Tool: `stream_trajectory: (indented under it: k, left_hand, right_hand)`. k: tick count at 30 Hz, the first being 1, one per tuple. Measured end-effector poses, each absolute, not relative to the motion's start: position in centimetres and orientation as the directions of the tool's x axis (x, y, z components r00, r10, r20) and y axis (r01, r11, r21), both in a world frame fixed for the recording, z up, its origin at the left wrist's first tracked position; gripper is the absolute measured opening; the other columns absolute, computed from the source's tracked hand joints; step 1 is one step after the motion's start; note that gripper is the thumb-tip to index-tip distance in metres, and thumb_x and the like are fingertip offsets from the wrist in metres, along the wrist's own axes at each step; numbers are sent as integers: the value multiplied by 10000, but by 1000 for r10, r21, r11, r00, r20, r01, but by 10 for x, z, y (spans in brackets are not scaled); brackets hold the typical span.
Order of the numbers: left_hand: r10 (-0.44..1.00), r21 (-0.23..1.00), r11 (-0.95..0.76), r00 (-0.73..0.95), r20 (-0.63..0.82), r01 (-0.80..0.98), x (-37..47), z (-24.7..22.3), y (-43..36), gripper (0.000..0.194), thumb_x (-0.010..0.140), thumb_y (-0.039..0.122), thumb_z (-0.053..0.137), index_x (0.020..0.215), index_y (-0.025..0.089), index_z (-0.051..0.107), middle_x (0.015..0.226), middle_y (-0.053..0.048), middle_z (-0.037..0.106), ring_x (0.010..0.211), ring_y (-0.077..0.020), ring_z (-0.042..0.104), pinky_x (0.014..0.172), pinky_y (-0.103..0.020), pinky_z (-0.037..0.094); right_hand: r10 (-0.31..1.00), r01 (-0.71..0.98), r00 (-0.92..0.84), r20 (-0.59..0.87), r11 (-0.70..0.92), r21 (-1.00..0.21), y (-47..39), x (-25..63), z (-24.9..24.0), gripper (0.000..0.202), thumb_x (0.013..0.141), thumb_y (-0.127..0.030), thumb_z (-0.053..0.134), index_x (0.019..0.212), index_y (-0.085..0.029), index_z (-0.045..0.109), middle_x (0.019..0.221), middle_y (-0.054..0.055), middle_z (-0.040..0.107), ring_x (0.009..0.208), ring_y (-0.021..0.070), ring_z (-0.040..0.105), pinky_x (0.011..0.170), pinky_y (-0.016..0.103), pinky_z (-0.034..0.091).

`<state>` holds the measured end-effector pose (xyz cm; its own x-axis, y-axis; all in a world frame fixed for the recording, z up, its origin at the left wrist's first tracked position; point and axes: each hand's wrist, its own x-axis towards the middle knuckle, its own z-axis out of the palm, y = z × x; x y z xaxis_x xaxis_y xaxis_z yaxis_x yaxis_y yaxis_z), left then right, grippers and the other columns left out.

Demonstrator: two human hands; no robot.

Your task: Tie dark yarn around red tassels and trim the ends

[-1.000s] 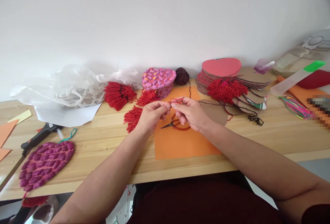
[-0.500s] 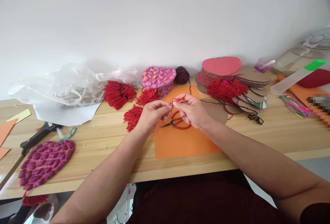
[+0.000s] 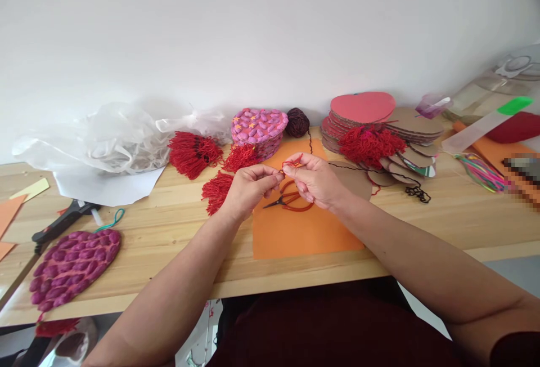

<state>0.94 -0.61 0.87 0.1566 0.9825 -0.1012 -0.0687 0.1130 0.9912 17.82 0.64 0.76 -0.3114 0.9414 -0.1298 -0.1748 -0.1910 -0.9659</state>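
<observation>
My left hand (image 3: 256, 187) and my right hand (image 3: 315, 180) meet above an orange sheet (image 3: 304, 237), both closed in a pinch. Thin red yarn (image 3: 294, 161) runs between their fingertips and loops over the right fingers. Beneath the hands, orange-handled scissors (image 3: 291, 201) lie on the sheet, partly covered by the fingers. Red yarn tassels (image 3: 216, 191) sit just left of my left hand. A strand of dark yarn (image 3: 354, 168) trails past my right hand over a brown cardboard piece (image 3: 352, 181).
Behind the hands stand a stack of pink bead-covered hearts (image 3: 258, 128) and a dark yarn ball (image 3: 297, 122). Cardboard hearts (image 3: 361, 107) with red tassels (image 3: 371, 144) are at right. Plastic bags (image 3: 105, 139), a glue gun (image 3: 63, 223) and a purple heart (image 3: 76, 265) occupy the left.
Both hands keep the same pinch on the red yarn in nearly the same place. Nothing on the table has visibly moved.
</observation>
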Motion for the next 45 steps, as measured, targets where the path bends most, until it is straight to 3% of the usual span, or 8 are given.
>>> stream_trajectory:
  k: [12,23,29,35,39,45]
  left_hand:
    - [977,983,142,179,-120,-117,9,6,-5,258,609,355,869,701,152,740,571,-6,623,458,-52,377,460,-222,234]
    - [976,985,139,179,-120,-99,10,8,-6,242,611,351,862,686,155,741,572,-6,614,476,-57,379,475,-229,235]
    - [962,948,218,213,-169,-233,8,6,-4,279,579,347,877,678,150,707,555,3,586,464,-54,390,467,-220,226]
    - [957,890,250,239,-166,-382,5,3,-1,236,632,301,851,687,143,684,555,20,554,454,-33,351,470,-200,235]
    - [951,897,262,251,-178,-355,5,4,-1,250,624,304,854,691,141,677,548,20,552,452,-38,356,470,-206,231]
    - [939,919,285,269,-212,-272,9,5,-5,308,576,330,886,700,141,677,544,13,576,448,-49,395,472,-215,232]
  right_hand:
    - [882,-252,-409,-233,-355,-900,10,183,7,329,720,-371,799,854,-230,534,388,-138,428,232,48,254,251,167,163]
    - [873,-256,-422,-244,-373,-892,10,184,8,321,717,-349,807,838,-228,535,384,-137,423,235,46,244,252,172,166]
    - [879,-274,-437,-190,-331,-903,9,183,7,354,739,-411,814,871,-227,541,440,-133,454,276,34,280,289,156,194]
    - [893,-286,-440,-94,-239,-928,10,182,5,340,725,-370,822,871,-189,573,584,-75,584,389,46,452,371,168,351]
    - [916,-252,-397,-58,-169,-953,10,181,5,321,720,-361,813,844,-181,578,675,-51,628,424,50,503,397,184,399]
    - [944,-248,-329,-5,-91,-964,11,180,5,293,689,-330,815,829,-181,606,722,-54,634,381,26,447,349,183,345]
